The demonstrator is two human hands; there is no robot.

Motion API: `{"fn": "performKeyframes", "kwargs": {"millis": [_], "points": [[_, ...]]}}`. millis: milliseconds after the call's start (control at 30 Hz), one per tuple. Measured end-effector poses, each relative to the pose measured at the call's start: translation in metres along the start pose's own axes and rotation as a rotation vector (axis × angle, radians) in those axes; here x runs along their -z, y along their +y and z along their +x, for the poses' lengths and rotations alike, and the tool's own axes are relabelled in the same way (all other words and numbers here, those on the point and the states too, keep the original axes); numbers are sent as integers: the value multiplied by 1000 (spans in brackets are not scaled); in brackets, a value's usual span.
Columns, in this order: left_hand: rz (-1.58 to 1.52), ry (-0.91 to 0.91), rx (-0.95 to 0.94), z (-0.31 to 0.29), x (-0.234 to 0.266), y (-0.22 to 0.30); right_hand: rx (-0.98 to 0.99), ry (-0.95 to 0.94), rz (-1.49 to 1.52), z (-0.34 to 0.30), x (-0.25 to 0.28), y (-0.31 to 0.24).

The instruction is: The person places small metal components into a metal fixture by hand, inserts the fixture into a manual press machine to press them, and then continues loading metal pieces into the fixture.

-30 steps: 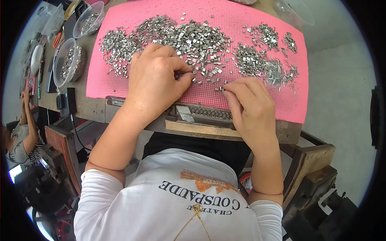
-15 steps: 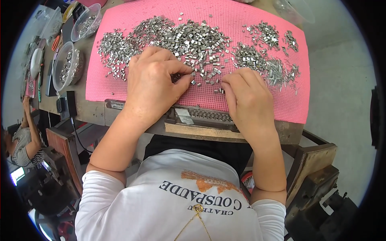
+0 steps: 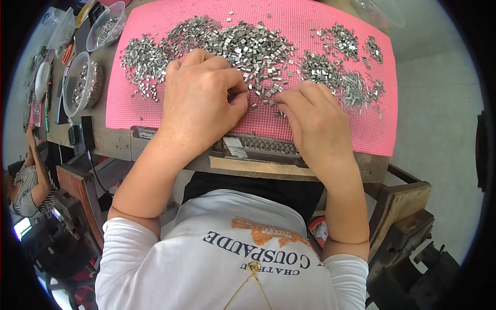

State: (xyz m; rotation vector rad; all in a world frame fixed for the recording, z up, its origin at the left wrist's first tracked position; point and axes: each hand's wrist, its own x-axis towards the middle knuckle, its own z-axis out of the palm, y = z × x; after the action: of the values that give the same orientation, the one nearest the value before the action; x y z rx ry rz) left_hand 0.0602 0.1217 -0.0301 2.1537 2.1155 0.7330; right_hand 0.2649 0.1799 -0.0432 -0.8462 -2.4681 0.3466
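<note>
My left hand (image 3: 204, 101) is curled over the near edge of a pile of small shiny metal pieces (image 3: 258, 49). Its thumb and forefinger are closed together, and whatever lies between them is hidden. To its right, my right hand (image 3: 320, 116) hovers low over the pink mat (image 3: 206, 139), thumb and fingers pinched beside a few loose metal pieces. What that pinch holds is too small to make out. Just in front of both hands, a dark metal strip with a row of small teeth (image 3: 268, 145) lies along the table's near edge.
Further heaps of metal pieces (image 3: 320, 70) and thin pins (image 3: 356, 90) lie on the mat's right side. Clear plastic tubs of small parts (image 3: 82, 85) stand at the left. Another person's arm (image 3: 39, 165) shows at the far left.
My right hand has shifted slightly up and left, closer to my left hand. The left fingers have curled in more tightly. The whole view has moved a little.
</note>
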Motion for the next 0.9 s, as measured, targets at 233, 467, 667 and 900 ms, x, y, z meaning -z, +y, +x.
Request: {"fn": "performKeyframes", "kwargs": {"millis": [233,467,667,900], "points": [[-13,-82,-21,4,5,-8,-116,-73,84,11,3,0],[-172,71,-101,-8,17,-9,-171,4,355,-11,16,-16],[-291,-54,-194,-37,26,-1,-120,21,326,-30,15,-44],[-221,14,-252,-50,15,6,-81,105,123,-36,-6,-56]]}}
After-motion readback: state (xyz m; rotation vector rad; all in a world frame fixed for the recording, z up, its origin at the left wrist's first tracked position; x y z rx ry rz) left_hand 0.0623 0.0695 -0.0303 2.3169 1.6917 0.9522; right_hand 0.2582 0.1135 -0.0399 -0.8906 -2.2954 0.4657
